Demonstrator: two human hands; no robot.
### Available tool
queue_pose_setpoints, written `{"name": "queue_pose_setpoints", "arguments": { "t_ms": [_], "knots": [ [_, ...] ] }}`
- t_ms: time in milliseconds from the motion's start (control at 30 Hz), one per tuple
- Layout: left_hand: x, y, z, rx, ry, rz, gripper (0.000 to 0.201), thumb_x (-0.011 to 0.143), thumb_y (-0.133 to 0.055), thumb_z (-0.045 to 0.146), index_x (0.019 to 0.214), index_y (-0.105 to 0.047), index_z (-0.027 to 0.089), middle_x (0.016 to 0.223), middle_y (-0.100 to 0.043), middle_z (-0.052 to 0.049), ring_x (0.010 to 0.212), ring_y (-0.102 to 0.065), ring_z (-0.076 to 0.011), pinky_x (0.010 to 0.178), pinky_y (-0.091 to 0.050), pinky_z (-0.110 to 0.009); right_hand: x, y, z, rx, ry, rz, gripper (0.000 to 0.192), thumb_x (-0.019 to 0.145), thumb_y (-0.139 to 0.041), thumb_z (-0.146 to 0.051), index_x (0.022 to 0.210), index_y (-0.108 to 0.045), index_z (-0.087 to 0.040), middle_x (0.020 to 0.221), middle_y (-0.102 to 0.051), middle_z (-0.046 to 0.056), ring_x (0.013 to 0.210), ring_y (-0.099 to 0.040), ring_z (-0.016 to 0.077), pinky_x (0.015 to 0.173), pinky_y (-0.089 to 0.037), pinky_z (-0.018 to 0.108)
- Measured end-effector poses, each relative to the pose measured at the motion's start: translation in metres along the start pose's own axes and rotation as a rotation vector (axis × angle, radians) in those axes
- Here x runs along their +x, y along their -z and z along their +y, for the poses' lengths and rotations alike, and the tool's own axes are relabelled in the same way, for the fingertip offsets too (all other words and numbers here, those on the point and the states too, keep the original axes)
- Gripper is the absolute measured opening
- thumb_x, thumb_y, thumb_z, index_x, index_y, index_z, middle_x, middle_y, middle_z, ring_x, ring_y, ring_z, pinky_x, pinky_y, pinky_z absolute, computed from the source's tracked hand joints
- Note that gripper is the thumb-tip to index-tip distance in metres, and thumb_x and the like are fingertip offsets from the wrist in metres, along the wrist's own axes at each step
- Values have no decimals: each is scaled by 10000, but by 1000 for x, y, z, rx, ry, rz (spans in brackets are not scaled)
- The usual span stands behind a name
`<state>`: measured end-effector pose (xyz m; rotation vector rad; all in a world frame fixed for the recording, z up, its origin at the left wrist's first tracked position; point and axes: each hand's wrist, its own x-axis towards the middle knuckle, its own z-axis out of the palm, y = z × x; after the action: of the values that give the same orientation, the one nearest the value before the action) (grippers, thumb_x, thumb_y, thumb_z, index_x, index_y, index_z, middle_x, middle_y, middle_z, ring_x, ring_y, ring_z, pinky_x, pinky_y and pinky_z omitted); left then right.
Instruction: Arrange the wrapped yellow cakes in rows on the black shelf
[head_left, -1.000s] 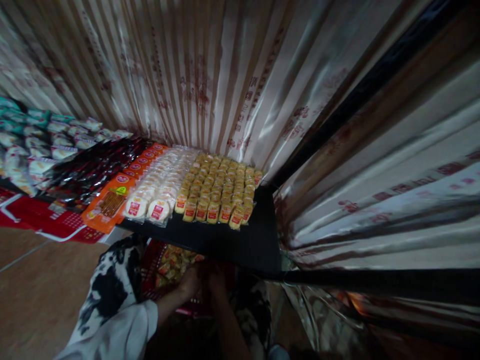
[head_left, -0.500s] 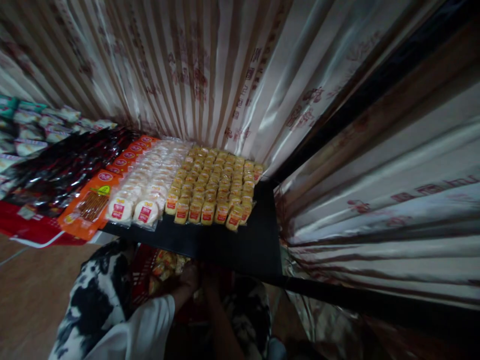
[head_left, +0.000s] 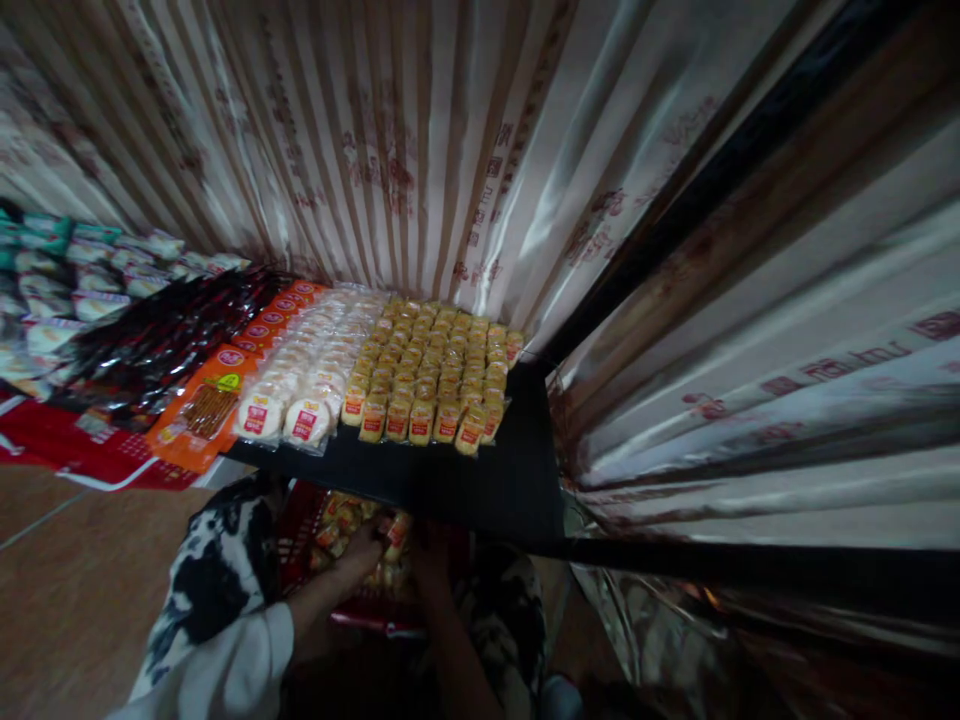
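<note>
My left hand (head_left: 358, 558) reaches into a red basket (head_left: 367, 620) below the table's front edge, with its fingers on a small yellow snack packet (head_left: 396, 530) with a red label. Several more such packets lie in the basket. Close beside it is my right hand (head_left: 431, 562), dark and partly under the edge, so its grip is unclear. On the black table (head_left: 465, 480) above, yellow packets (head_left: 439, 370) stand in neat rows.
White round cakes (head_left: 304, 375), orange packets (head_left: 214, 400), dark wrappers (head_left: 161, 340) and green-white packets (head_left: 60, 290) fill the table leftward. A striped satin curtain (head_left: 420, 150) hangs behind and to the right. A black bar (head_left: 750, 562) crosses the lower right. Brown floor (head_left: 67, 600) lies to the left.
The view has swung slightly. My left hand has pushed further into the basket, and a yellow packet now shows at its fingertips. The rows on the table are unchanged.
</note>
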<state>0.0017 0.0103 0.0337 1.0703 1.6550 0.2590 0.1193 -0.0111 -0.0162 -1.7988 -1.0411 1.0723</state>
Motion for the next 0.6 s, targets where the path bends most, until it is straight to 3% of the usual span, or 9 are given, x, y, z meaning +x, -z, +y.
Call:
{"name": "queue_pose_setpoints", "arguments": {
  "t_ms": [133,367,600],
  "knots": [
    [-18,11,-3,-132,-65,-54,250,705,-436,67,871,-593,169,883,-658,-11,847,-587,-150,753,-442,-230,-17,9,-20,93,-18,-70,409,673,-558,-388,993,-648,-150,1035,-658,111,1015,-587,254,878,-454,354],
    [-50,25,8,-137,-176,-145,176,673,-502,165,837,-558,200,794,-636,19,833,-577,-150,752,-437,-226,-45,34,-51,224,-10,-99,334,639,-624,-330,943,-660,-196,962,-693,69,933,-632,260,850,-478,381],
    [-72,33,57,-211,-414,-181,258,662,-548,301,892,-573,184,838,-660,-13,831,-589,-173,767,-446,-254,-49,61,-87,330,49,-54,428,690,-611,-346,1090,-592,-195,1063,-663,72,985,-618,231,877,-478,346]
  ]
}}
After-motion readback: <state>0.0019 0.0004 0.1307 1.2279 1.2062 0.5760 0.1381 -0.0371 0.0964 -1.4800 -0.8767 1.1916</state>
